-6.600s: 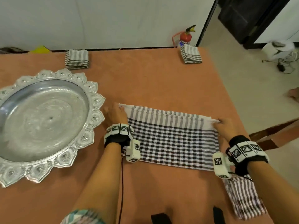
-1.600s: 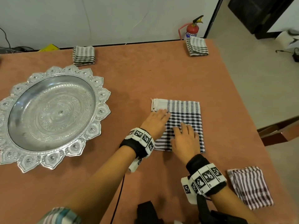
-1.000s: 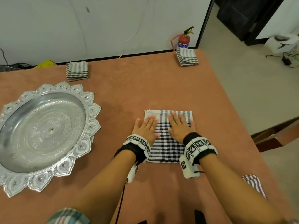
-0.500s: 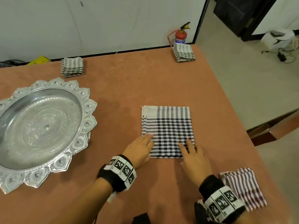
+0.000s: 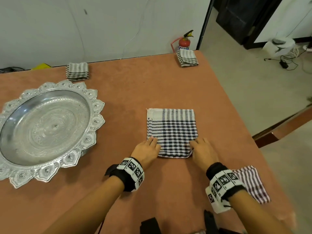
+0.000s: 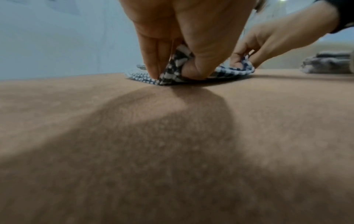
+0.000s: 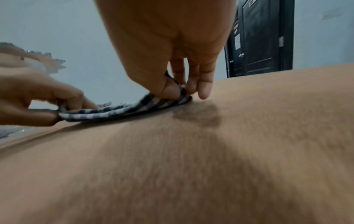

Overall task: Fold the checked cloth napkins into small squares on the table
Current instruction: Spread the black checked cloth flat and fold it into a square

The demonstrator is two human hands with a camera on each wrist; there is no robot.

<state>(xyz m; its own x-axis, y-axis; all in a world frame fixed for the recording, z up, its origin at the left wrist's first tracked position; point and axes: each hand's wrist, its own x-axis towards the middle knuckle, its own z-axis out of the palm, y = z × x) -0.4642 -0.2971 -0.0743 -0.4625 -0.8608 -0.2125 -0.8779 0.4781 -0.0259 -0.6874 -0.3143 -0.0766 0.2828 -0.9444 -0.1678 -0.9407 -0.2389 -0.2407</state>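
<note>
Head view: the napkin (image 5: 172, 132) lies flat near the middle of the bench (image 5: 152, 85), folded to a rectangle whose longer side runs away from the person. Both hands sit at its near edge — the left hand (image 5: 146, 152) at the near-left corner, the right hand (image 5: 203, 152) at the near-right corner. Each grip is a pinch: in the left wrist view the thumb (image 6: 199, 60) is under the lifted corner with the fingers on top, and the right wrist view shows the same at the other corner, thumb tucked beneath the cloth.

The free length of the napkin lies straight ahead of both grips, so the likely fold carries the near edge forward onto the far, striped edge. That would halve the long side and leave something close to a square. Neither hand is nearer; they are level with each other.

Room ahead is open bench. The tray (image 5: 47, 129) stands well apart to the left, the striped cloth (image 5: 251, 183) near the right wrist, and two folded napkins — one (image 5: 77, 71) far left, one (image 5: 187, 58) far right — lie at the back edge.
</note>
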